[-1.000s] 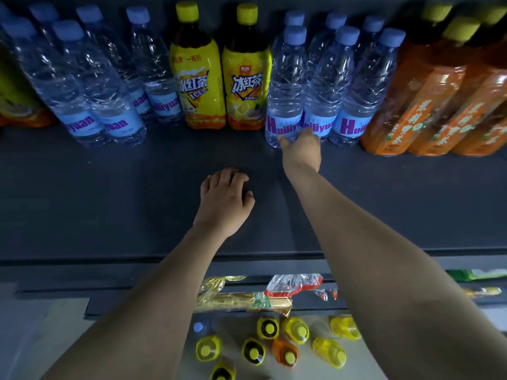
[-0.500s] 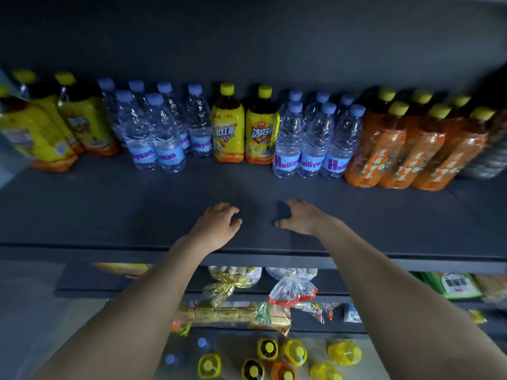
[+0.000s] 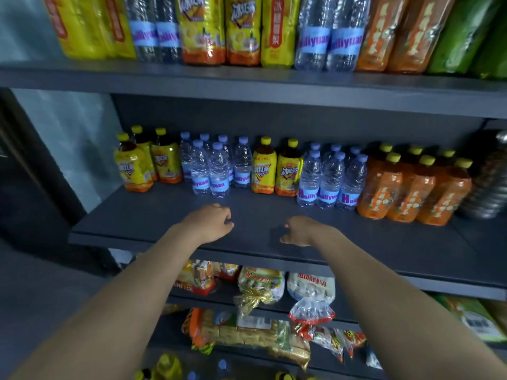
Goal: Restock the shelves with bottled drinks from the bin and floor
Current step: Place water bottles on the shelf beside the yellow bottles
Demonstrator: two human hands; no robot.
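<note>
Dark grey shelf (image 3: 384, 242) carries bottles (image 3: 330, 182) at back; left hand (image 3: 211, 223), right hand (image 3: 299, 231) hover relaxed, empty.

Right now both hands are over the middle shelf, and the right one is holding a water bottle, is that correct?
Not quite. The left hand and right hand are both over the middle shelf, but the right one holds nothing; the water bottles stand upright farther back on it. The head view shows this.

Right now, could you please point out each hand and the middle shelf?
left hand (image 3: 211, 223), head view, back of hand.
right hand (image 3: 300, 231), head view, back of hand.
middle shelf (image 3: 384, 242), head view, bare front board.
</note>
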